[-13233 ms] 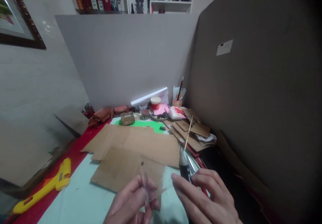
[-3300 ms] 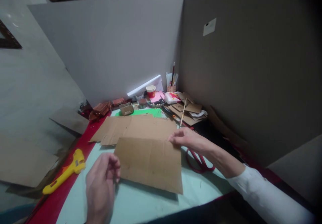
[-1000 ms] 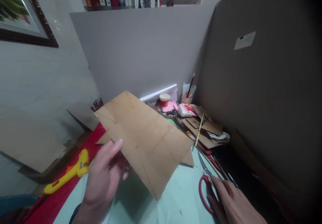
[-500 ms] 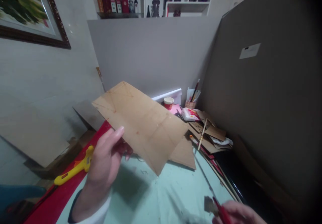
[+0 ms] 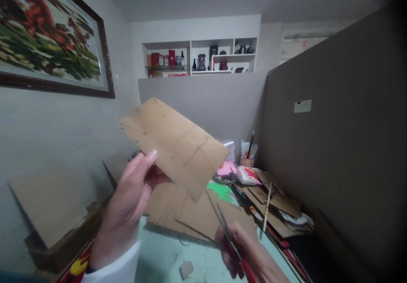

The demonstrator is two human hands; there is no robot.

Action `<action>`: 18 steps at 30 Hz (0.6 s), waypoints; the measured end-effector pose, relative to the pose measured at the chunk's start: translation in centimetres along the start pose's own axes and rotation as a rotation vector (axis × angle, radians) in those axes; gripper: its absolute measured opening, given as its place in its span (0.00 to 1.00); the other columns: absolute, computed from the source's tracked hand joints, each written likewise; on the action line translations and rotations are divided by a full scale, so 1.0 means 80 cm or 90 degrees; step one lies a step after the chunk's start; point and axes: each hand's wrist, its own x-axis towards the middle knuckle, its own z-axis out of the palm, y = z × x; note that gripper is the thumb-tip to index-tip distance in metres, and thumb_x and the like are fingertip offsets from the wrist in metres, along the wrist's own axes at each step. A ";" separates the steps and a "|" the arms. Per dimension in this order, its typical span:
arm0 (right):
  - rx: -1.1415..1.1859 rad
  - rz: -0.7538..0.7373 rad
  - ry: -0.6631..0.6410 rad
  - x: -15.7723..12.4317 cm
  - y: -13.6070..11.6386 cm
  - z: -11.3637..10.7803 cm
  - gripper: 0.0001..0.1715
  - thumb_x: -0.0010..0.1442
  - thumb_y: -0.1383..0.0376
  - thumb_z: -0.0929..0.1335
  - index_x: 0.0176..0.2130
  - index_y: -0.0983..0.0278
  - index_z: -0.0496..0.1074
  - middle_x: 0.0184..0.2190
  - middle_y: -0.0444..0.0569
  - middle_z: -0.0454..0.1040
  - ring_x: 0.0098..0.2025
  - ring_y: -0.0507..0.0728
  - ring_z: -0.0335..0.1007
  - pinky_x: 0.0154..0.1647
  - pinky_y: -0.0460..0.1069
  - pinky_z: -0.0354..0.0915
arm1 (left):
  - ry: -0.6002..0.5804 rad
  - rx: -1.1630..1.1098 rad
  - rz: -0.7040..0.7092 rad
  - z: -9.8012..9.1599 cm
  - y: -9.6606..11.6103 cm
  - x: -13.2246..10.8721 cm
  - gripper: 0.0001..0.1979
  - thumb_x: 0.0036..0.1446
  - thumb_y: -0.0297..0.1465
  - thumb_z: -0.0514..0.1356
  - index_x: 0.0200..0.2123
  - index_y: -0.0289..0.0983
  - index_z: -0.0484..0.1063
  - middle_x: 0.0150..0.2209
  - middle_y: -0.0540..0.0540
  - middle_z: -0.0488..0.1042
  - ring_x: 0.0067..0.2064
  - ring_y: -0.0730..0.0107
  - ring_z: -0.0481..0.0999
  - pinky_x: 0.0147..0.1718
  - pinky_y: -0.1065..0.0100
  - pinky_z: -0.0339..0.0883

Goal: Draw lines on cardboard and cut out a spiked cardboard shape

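Left hand pinches a tan rectangular cardboard sheet along its lower-left edge, tilted above flat brown cardboard pieces. Right hand holds red-handled metal scissors, blades parted, near the lowest corner (contact unclear). Pale-green worktop shows bare nearest the wearer.

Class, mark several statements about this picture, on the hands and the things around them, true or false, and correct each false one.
1. The left hand holds a cardboard piece. True.
2. Neither hand holds a tool. False: the right hand holds scissors.
3. The scissors' blades stand slightly apart at the tips. True.
4. Nothing hangs at the left of the view. False: a framed picture hangs there.
5. Part of a green sheet shows. True.
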 end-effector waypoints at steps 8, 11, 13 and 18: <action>-0.111 -0.029 -0.022 0.025 -0.046 0.001 0.34 0.50 0.39 0.74 0.47 0.56 0.74 0.34 0.46 0.72 0.35 0.58 0.67 0.36 0.51 0.64 | 0.006 0.006 0.005 -0.002 0.000 0.016 0.11 0.48 0.35 0.72 0.28 0.35 0.76 0.26 0.47 0.75 0.33 0.61 0.78 0.26 0.69 0.77; -0.088 -0.051 -0.027 0.025 -0.061 -0.005 0.35 0.52 0.39 0.72 0.49 0.58 0.74 0.34 0.46 0.71 0.35 0.58 0.67 0.34 0.50 0.64 | -0.007 0.016 0.003 0.013 0.006 0.017 0.11 0.48 0.35 0.71 0.25 0.35 0.75 0.23 0.48 0.72 0.26 0.65 0.76 0.22 0.70 0.74; -0.091 -0.066 -0.019 0.025 -0.067 -0.010 0.33 0.54 0.40 0.71 0.49 0.58 0.74 0.33 0.46 0.70 0.34 0.58 0.66 0.33 0.50 0.64 | -0.036 0.028 0.007 0.024 0.008 0.015 0.11 0.50 0.35 0.70 0.25 0.35 0.75 0.22 0.48 0.72 0.23 0.67 0.75 0.20 0.69 0.73; -0.174 -0.146 0.032 0.028 -0.066 -0.017 0.28 0.55 0.39 0.68 0.39 0.59 0.73 0.28 0.45 0.67 0.32 0.58 0.64 0.32 0.50 0.60 | -0.068 0.063 0.002 0.040 0.003 0.008 0.11 0.56 0.37 0.66 0.27 0.37 0.74 0.22 0.49 0.72 0.22 0.65 0.76 0.21 0.67 0.74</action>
